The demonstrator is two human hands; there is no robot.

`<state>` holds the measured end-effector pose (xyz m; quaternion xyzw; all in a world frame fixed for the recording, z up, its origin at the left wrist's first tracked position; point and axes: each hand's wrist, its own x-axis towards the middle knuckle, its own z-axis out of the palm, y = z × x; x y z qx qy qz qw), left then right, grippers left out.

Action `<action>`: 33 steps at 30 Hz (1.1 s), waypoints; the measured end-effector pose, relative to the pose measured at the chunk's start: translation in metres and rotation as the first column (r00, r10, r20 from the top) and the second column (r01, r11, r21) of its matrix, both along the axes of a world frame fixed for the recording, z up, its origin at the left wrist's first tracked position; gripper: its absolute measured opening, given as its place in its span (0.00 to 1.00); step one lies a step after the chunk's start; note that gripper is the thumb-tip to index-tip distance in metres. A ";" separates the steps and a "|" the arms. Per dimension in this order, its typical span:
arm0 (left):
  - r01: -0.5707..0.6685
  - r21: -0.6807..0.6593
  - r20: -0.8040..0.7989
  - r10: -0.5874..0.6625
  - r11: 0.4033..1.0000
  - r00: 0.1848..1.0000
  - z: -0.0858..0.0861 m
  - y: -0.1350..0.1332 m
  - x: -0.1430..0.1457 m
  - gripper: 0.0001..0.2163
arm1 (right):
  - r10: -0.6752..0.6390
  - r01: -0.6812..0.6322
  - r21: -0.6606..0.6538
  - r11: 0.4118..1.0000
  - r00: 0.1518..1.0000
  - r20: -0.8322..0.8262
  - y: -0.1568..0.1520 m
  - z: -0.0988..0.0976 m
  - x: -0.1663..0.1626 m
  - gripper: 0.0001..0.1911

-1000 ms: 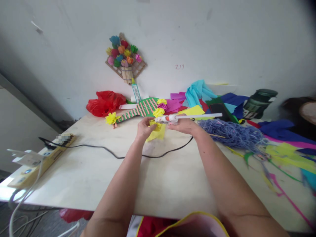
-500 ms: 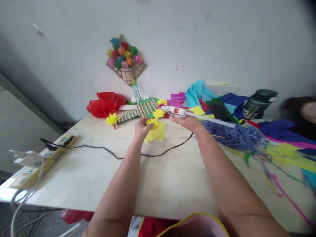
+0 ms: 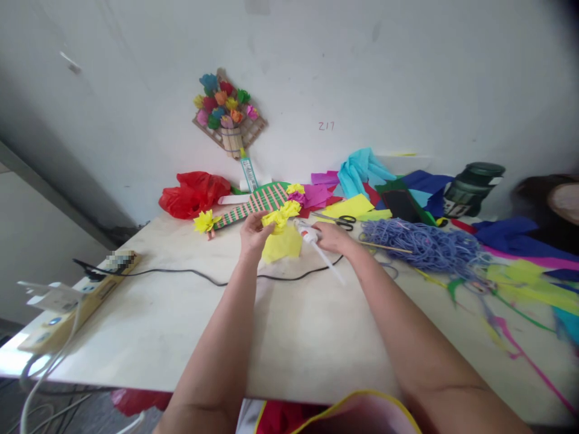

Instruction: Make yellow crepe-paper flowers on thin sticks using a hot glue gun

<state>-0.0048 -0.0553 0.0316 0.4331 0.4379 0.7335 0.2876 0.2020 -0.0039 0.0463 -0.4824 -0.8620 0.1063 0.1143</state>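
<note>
Yellow crepe-paper petals, bunched into a flower (image 3: 273, 222), are pinched in my left hand (image 3: 254, 234). My right hand (image 3: 332, 237) grips a white hot glue gun (image 3: 309, 234), its nozzle close to the flower and its glue stick slanting down toward me. Behind my hands lies a green craft piece (image 3: 253, 204) woven with pink strips. A yellow flower (image 3: 205, 222) sits at its narrow left end, and further yellow flowers and a magenta flower (image 3: 297, 197) lie at its wide right end. Under my left hand is a yellow paper sheet (image 3: 283, 246).
Black scissors (image 3: 346, 222) and a tangle of blue-purple yarn (image 3: 425, 246) lie to the right. A red plastic bag (image 3: 194, 194) is at the back left. A power strip (image 3: 81, 298) stands at the left edge, its black cord (image 3: 181, 272) crossing the table. A dark green jar (image 3: 474, 188) stands back right.
The glue gun has turned, so its glue stick now points down toward me instead of rightward. Its nozzle has come down nearer the yellow flower. The scissors are now uncovered.
</note>
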 end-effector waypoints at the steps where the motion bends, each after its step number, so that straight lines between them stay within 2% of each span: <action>1: 0.017 0.000 0.011 -0.017 1.000 1.000 0.000 0.000 0.000 0.20 | 0.007 -0.007 -0.013 1.000 1.000 0.025 -0.001 -0.002 -0.002 0.20; 7: 0.112 -0.007 0.099 -0.111 0.994 0.989 0.001 -0.001 0.001 0.19 | 0.012 -0.005 -0.051 0.999 0.991 0.133 -0.003 -0.012 -0.010 0.24; 13: 0.157 -0.051 0.129 -0.149 0.986 0.980 0.002 -0.003 0.006 0.19 | -0.004 0.017 -0.073 0.997 0.983 0.184 -0.002 -0.020 -0.013 0.23; 21: 0.137 -0.074 0.145 -0.125 0.988 0.982 0.001 -0.003 0.004 0.17 | 0.061 -0.045 -0.141 0.989 0.992 0.107 0.003 -0.010 -0.005 0.28; 23: 0.144 -0.070 0.158 -0.132 0.987 0.979 0.002 -0.003 0.004 0.17 | 0.000 0.005 -0.115 0.993 0.999 0.044 0.010 -0.005 0.007 0.26; 24: 0.146 -0.072 0.162 -0.133 0.987 0.978 0.003 -0.003 0.005 0.17 | -0.068 0.070 -0.081 0.994 0.997 0.035 0.014 -0.003 0.014 0.24; 27: 0.132 -0.091 0.152 -0.117 0.987 0.981 0.003 -0.003 0.007 0.17 | -0.239 0.240 0.009 0.971 0.961 0.143 0.024 0.000 0.036 0.22; 29: 0.127 -0.102 0.142 -0.112 0.987 0.983 0.003 -0.003 0.008 0.17 | -0.282 0.292 -0.007 0.956 0.928 0.244 0.027 -0.002 0.047 0.20; 33: 0.153 -0.105 0.146 -0.137 0.983 0.980 0.002 -0.003 0.009 0.17 | -0.318 0.336 -0.016 0.942 0.906 0.278 0.029 -0.010 0.056 0.17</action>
